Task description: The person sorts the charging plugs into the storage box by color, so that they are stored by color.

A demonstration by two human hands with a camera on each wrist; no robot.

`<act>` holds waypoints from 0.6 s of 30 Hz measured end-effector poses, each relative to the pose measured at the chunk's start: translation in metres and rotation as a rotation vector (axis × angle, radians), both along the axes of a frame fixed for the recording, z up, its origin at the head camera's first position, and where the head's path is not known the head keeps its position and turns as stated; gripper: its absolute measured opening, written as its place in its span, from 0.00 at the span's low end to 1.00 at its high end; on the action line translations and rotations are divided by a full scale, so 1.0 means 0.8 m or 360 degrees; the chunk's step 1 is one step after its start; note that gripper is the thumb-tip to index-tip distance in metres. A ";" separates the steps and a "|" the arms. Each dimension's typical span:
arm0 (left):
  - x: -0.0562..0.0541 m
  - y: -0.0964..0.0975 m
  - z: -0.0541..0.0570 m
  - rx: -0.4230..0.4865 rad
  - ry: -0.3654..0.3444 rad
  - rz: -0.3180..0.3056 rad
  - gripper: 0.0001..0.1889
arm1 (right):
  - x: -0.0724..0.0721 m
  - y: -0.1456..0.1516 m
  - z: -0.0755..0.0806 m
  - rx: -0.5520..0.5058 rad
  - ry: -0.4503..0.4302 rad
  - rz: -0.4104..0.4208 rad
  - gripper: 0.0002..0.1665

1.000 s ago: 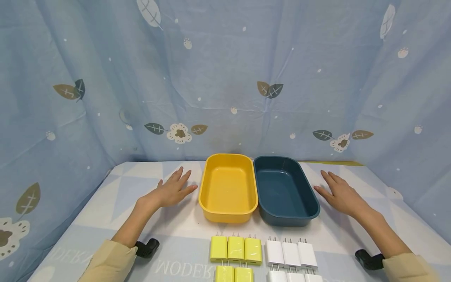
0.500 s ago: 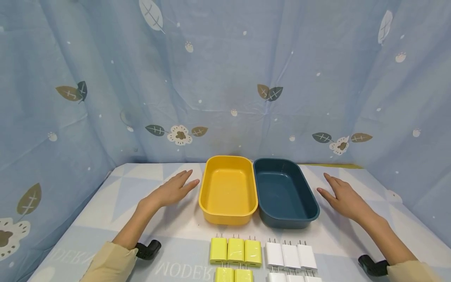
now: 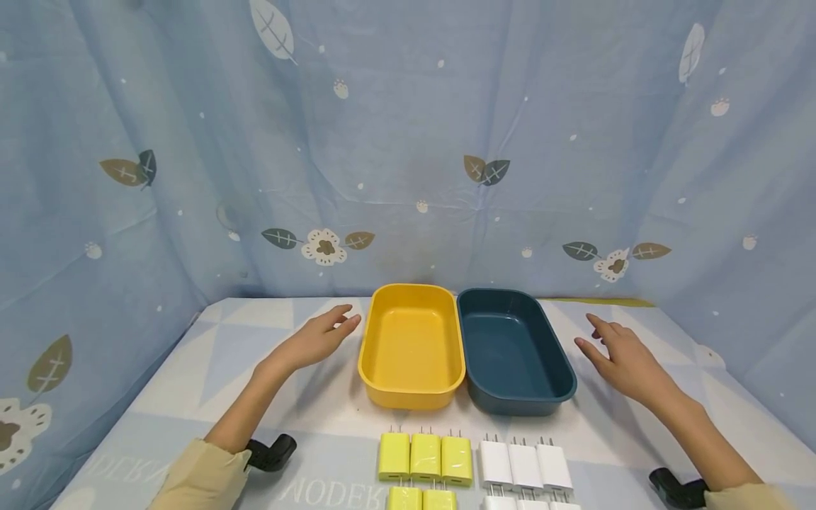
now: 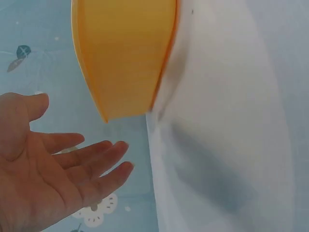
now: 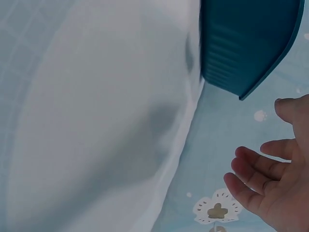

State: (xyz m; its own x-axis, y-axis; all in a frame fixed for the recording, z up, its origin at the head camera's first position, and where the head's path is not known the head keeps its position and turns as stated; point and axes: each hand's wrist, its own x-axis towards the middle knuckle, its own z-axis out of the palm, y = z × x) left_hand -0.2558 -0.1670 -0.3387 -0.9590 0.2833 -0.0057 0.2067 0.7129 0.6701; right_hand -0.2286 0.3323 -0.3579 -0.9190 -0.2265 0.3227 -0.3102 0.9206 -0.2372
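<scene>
My left hand (image 3: pixel 315 340), fingers loosely parted and holding nothing, hangs just left of the yellow bin (image 3: pixel 411 400); my right hand (image 3: pixel 627 360), fingers likewise slack, is just right of the blue bin (image 3: pixel 523 407). Both bins run lengthwise near to far, with nothing visible inside. Nearer lie yellow chargers (image 3: pixel 425 457) left, white chargers (image 3: pixel 525 466) right.

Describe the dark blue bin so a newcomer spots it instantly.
In the head view, start from the table in front of the leaf-print curtain. The dark blue bin stands toward the back, beyond the white chargers. Its dark colour sets it apart from the similar yellow bin on its left.
</scene>
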 end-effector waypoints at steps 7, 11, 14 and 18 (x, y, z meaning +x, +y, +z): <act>0.001 0.008 0.006 0.0031 -0.0010 0.0002 0.35 | 0.005 -0.005 0.004 -0.0014 0.0022 0.0022 0.38; 0.001 0.010 0.008 0.0148 -0.0069 -0.0036 0.32 | 0.009 -0.008 0.007 -0.0015 0.0072 0.0028 0.37; 0.001 0.010 0.010 0.0266 -0.0139 -0.0066 0.31 | 0.011 -0.011 0.010 -0.0021 0.0091 0.0039 0.37; 0.003 0.010 0.012 0.0326 -0.0173 -0.0072 0.29 | 0.014 -0.016 0.013 -0.0020 0.0114 0.0058 0.36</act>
State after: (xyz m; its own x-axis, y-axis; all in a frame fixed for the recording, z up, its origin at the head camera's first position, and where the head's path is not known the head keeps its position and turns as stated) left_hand -0.2531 -0.1594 -0.3289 -0.9422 0.3318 -0.0465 0.1539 0.5517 0.8197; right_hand -0.2177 0.3193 -0.3476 -0.8847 -0.2552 0.3902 -0.3603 0.9053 -0.2249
